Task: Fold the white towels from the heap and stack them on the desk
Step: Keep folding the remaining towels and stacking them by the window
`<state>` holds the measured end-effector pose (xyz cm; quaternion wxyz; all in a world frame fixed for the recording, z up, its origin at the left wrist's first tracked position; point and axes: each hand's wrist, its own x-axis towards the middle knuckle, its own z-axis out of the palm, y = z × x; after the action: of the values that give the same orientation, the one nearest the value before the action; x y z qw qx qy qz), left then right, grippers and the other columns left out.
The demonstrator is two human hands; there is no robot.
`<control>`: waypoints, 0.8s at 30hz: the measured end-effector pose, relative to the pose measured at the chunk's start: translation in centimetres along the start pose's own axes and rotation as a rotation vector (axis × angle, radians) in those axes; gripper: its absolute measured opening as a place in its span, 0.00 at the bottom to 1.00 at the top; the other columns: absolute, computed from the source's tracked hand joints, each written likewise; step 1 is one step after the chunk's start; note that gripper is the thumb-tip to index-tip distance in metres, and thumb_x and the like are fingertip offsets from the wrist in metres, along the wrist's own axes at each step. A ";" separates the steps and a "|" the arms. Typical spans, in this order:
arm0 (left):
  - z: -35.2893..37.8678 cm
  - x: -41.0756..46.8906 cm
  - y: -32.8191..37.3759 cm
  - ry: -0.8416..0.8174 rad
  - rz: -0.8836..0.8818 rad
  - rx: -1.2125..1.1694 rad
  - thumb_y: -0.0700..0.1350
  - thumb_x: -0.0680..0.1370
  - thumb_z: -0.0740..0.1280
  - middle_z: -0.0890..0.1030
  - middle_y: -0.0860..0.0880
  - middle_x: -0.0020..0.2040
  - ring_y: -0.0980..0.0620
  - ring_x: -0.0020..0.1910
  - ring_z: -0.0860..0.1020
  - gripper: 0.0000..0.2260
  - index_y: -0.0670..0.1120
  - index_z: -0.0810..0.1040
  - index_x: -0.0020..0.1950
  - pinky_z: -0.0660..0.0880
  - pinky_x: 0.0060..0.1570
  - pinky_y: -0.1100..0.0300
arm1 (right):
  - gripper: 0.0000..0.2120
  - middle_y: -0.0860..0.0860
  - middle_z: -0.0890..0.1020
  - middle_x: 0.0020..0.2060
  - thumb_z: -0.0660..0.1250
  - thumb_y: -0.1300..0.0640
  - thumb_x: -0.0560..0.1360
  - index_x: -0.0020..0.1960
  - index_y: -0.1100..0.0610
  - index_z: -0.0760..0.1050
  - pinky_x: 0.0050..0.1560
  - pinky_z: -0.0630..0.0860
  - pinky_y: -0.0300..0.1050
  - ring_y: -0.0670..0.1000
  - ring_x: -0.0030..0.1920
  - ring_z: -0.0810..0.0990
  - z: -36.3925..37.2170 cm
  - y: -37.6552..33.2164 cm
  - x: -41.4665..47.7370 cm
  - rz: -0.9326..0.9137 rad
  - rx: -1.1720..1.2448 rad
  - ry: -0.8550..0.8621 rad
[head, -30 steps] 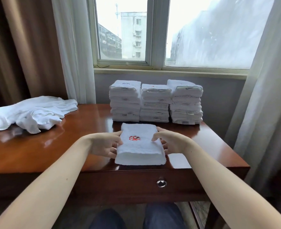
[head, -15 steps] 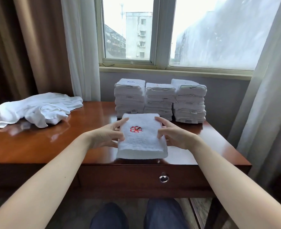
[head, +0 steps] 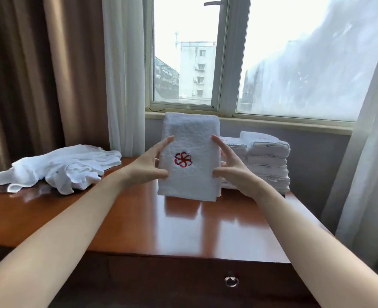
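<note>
At the far left a brown curtain [head: 28, 74] hangs beside the desk, and below it the heap of unfolded white towels [head: 57, 167] lies crumpled on the left end of the glossy wooden tabletop [head: 183, 227]. A sheer white curtain [head: 123, 74] falls behind the heap's right end.

Next comes the left hand [head: 148, 165], which grips the left edge of the folded towel [head: 190, 134]. Its thumb presses on the front face, its forefinger lies stretched up along the edge, and the other fingers are hidden behind the cloth. The folded towel is held up in the middle of the view, between the two hands, with its front face turned to the camera. That face shows a red flower-like emblem [head: 183, 159]. The towel's lower edge appears clear of the tabletop, which carries its reflection just beneath.

The right hand [head: 234, 172] grips the towel's right edge in the same way, thumb on the front and forefinger stretched upward, the rest of its fingers curled round behind.

Behind and to the right of this hand, stacks of folded white towels [head: 265, 161] stand at the back of the tabletop under the window [head: 272, 63], partly hidden by the held towel. A second sheer curtain [head: 372, 152] hangs at the far right. A round metal knob [head: 231, 281] sits on the drawer front at the desk's near edge
</note>
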<state>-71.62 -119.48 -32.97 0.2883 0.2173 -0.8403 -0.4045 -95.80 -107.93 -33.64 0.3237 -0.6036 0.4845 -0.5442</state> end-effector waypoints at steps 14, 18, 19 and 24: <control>-9.6 16.9 0.6 0.177 0.066 0.048 0.30 0.73 0.66 0.65 0.56 0.72 0.53 0.57 0.81 0.41 0.62 0.58 0.77 0.81 0.51 0.59 | 0.44 0.53 0.69 0.70 0.59 0.79 0.69 0.78 0.46 0.60 0.54 0.80 0.43 0.50 0.55 0.80 -4.4 -3.1 19.0 -0.117 -0.082 0.158; -10.5 20.8 -1.3 0.182 0.012 0.090 0.31 0.73 0.66 0.63 0.55 0.76 0.56 0.63 0.74 0.41 0.60 0.57 0.79 0.76 0.53 0.66 | 0.44 0.49 0.67 0.71 0.60 0.77 0.68 0.78 0.46 0.60 0.46 0.77 0.32 0.35 0.53 0.78 -5.2 -1.3 22.9 -0.088 -0.106 0.169; -10.6 21.6 -1.9 0.183 0.001 0.106 0.31 0.73 0.66 0.62 0.54 0.77 0.56 0.67 0.70 0.40 0.59 0.57 0.79 0.74 0.57 0.66 | 0.44 0.47 0.66 0.71 0.60 0.77 0.68 0.78 0.47 0.59 0.46 0.78 0.33 0.33 0.52 0.78 -5.5 -0.6 23.6 -0.083 -0.099 0.170; -10.7 24.8 -4.6 0.157 -0.087 0.104 0.33 0.74 0.66 0.63 0.51 0.77 0.45 0.73 0.67 0.40 0.60 0.57 0.79 0.69 0.69 0.47 | 0.43 0.48 0.71 0.67 0.60 0.75 0.68 0.77 0.47 0.61 0.51 0.80 0.39 0.41 0.52 0.78 -6.3 2.7 26.8 0.007 -0.059 0.207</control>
<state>-82.28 -142.97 -23.58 0.3240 0.2992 -0.8246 -0.3543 -104.20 -133.03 -25.64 0.2558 -0.5517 0.5335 -0.5879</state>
